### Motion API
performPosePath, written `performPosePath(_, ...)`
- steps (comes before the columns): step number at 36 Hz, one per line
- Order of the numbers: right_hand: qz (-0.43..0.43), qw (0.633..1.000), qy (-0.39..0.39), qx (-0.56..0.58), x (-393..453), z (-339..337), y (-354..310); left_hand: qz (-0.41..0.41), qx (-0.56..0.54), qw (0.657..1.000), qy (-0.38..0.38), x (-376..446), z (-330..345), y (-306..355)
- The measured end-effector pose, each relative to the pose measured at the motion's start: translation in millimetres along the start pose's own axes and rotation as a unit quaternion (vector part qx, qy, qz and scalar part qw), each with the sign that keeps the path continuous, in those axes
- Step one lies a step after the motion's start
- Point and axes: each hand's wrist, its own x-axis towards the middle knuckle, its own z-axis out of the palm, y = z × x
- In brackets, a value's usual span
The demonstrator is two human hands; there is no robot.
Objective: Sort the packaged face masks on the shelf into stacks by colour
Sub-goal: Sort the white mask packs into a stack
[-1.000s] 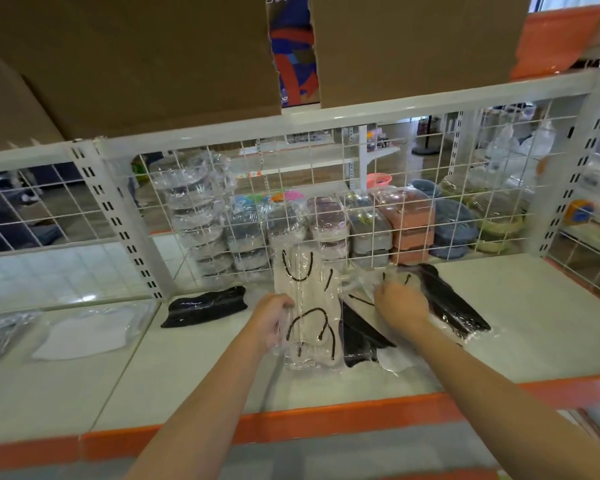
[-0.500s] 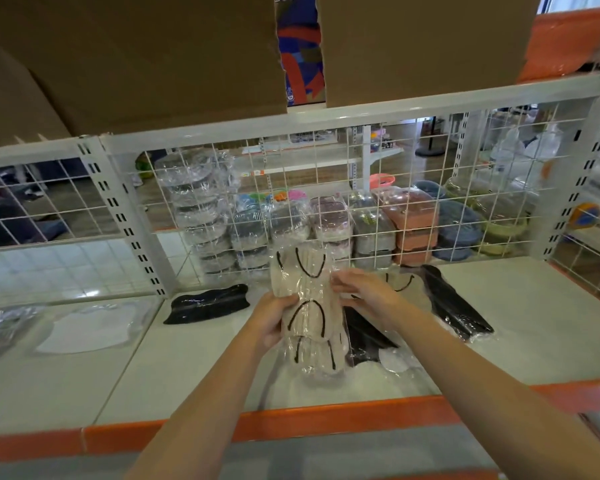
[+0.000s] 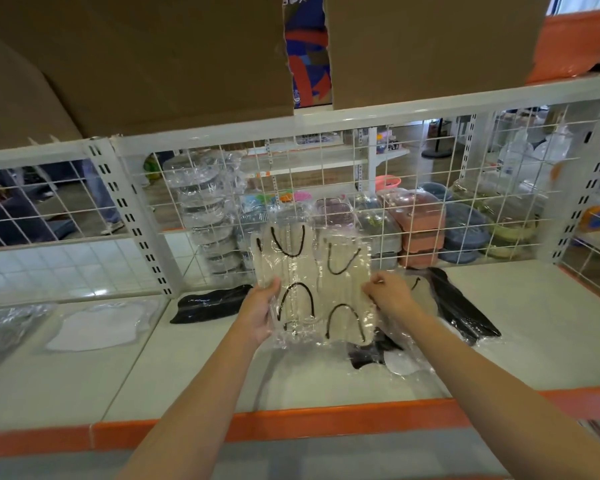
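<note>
Two beige packaged masks with black ear loops are held up side by side above the shelf (image 3: 326, 382). My left hand (image 3: 257, 313) grips the left beige mask pack (image 3: 284, 271) at its lower left edge. My right hand (image 3: 392, 292) pinches the right beige mask pack (image 3: 347, 289) at its right edge. Another beige pack (image 3: 420, 289) lies behind my right hand. Black packs lie at the left (image 3: 210, 303), at the right (image 3: 461, 306) and under the held packs (image 3: 369, 353). A white pack (image 3: 99, 325) and a grey pack (image 3: 0, 327) rest on the left shelf section.
A white wire grid (image 3: 361, 188) backs the shelf, with wrapped plastic containers (image 3: 420, 230) behind it. Cardboard boxes (image 3: 153, 57) sit on the level above. The orange shelf lip (image 3: 291, 420) runs along the front.
Both hands lifted the beige packs off the shelf. My right hand took a second beige pack and brought it up beside the left one.
</note>
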Motion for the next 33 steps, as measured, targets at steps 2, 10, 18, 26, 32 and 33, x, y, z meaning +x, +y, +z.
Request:
performPosePath(2, 0.019, 0.995, 0.035, -0.087, 8, -10, 12, 0.002, -0.003, 1.000, 0.006, 1, -6, 2)
performPosePath(10, 0.004, 0.982, 0.035, -0.188, 3, -13, 16, 0.007, -0.013, 0.999, -0.034, 2, -7, 3)
performPosePath(18, -0.044, 0.978, -0.169, 0.114, -18, 38, -33, 0.071, 0.068, 0.993, -0.065, 1, 4, 2)
performPosePath(26, -0.052, 0.968, -0.227, 0.096, -17, 56, -30, 0.105, 0.135, 0.985, -0.019, -6, -8, -4)
performPosePath(32, -0.041, 0.976, -0.201, 0.078, -14, 56, -22, 0.100, 0.250, 0.962, -0.035, -13, -9, -22)
performPosePath(33, -0.045, 0.983, -0.179, 0.013, -12, 54, -18, 0.099, 0.262, 0.959, -0.036, -14, -9, -24)
